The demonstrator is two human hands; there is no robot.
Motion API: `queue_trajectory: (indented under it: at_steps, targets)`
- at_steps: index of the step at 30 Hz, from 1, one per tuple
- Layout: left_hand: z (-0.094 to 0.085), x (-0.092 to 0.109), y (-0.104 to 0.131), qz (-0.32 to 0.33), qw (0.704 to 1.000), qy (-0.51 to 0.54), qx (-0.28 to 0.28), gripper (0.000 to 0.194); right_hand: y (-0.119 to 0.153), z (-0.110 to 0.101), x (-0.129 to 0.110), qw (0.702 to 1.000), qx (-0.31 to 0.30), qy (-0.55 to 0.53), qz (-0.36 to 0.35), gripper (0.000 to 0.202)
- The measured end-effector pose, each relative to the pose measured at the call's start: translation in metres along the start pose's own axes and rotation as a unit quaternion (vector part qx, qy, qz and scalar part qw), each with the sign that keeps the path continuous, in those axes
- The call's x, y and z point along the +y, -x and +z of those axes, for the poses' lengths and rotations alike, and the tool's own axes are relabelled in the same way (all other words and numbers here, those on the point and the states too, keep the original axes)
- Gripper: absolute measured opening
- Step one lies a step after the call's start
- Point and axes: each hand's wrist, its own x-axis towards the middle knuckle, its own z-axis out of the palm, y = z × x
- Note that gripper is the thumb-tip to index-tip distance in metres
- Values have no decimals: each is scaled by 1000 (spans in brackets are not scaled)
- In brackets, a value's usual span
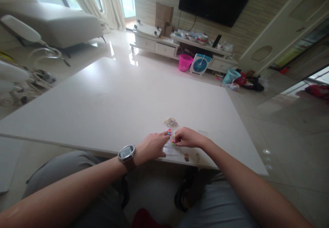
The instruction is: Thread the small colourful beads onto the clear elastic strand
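On the white table [133,97], near its front edge, my left hand [154,145] has its fingers apart, with the fingertips touching a small pink and multicoloured piece [169,132]. My right hand [187,138] is curled just to the right, its fingertips pinched at a small green and pink piece [173,142]. Beyond both hands lies a loose pile of pale rubber bands [171,122]. A small yellow and blue figure [186,157] and a small metal ring-like item [197,157] lie closer to the front edge.
A clear flat item [203,133] lies beyond my right wrist. My knees are under the front edge. Across the room stand a low cabinet [166,49], a pink basket [185,62] and a blue fan [200,64].
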Motion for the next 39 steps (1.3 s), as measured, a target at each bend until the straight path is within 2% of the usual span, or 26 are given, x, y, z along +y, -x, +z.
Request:
queue_trajectory:
  at_steps: [12, 21, 28, 39]
  targets:
    - [1, 0, -1, 0, 1000, -3, 6, 41, 4, -7, 3, 1000, -19, -10, 15, 9]
    - [-3, 2, 0, -10, 1000, -7, -5, 36, 5, -6, -7, 998, -27, 45, 23, 13]
    - [-1, 1, 0, 0, 1000, -9, 3, 35, 7, -9, -7, 999, -47, -20, 15, 15]
    - [-4, 2, 1, -4, 1000, -5, -9, 35, 8, -8, -6, 998, -56, -20, 6, 17]
